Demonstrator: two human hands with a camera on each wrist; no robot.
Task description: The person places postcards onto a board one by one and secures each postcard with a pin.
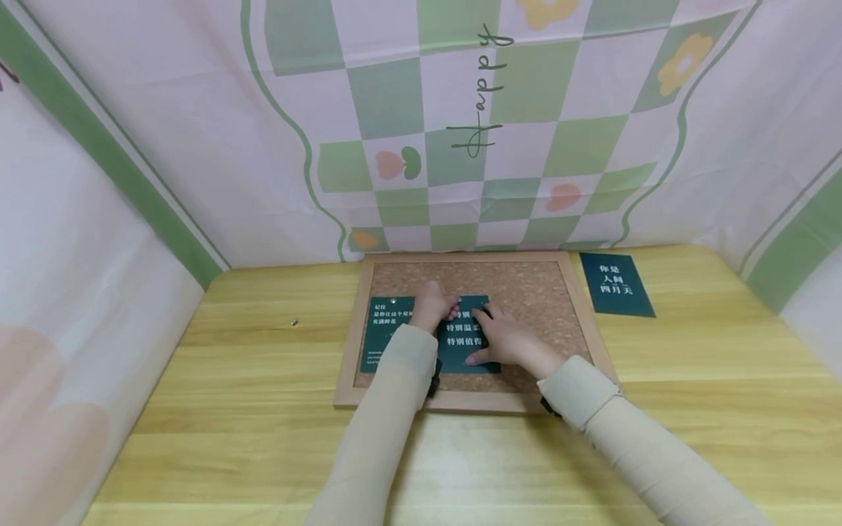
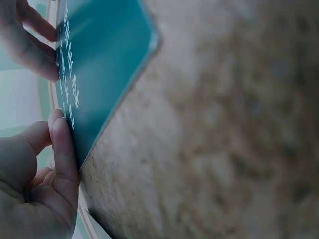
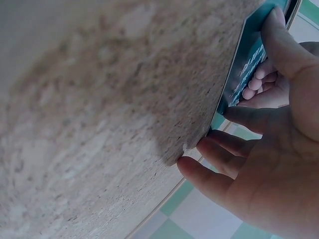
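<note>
A framed corkboard [image 1: 526, 281] lies on the table with two dark green cards on it. The left card [image 1: 381, 340] has a silver pin [image 1: 393, 300] at its top. Over the top edge of the right-hand card [image 1: 470, 358], my left hand [image 1: 430, 307] has its fingers curled. Its thumb and fingertip come together there, at a small silvery thumbtack [image 1: 460, 299]. My right hand [image 1: 509, 337] rests spread across this card's right side, thumb [image 3: 276, 22] on the card and other fingertips along its edge and the cork. Part of the card's printing is covered by the hands.
A third green card [image 1: 617, 285] with white printing lies on the table, right of the board. One small metal pin [image 1: 294, 322] is on the wooden table [image 1: 263, 409] to the left. Behind the table hangs a checked cloth [image 1: 454, 88].
</note>
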